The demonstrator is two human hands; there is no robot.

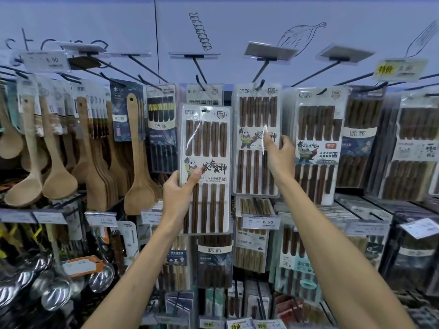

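Note:
My left hand [181, 191] grips a white blister pack of dark wooden chopsticks [206, 148] by its lower left edge, thumb across the panda label. The pack is held upright in front of the rack, off its hook. My right hand [279, 154] holds the right edge of a matching chopstick pack [251, 138] that hangs on a black peg hook [259, 84]; the thumb lies on the front of the pack, the fingers go behind it.
Pegboard rack with more chopstick packs [317, 148] to the right and below. Wooden spoons and spatulas [139, 162] hang at the left, metal ladles [57, 293] lower left. Price tags [261, 221] stick out on the hook arms.

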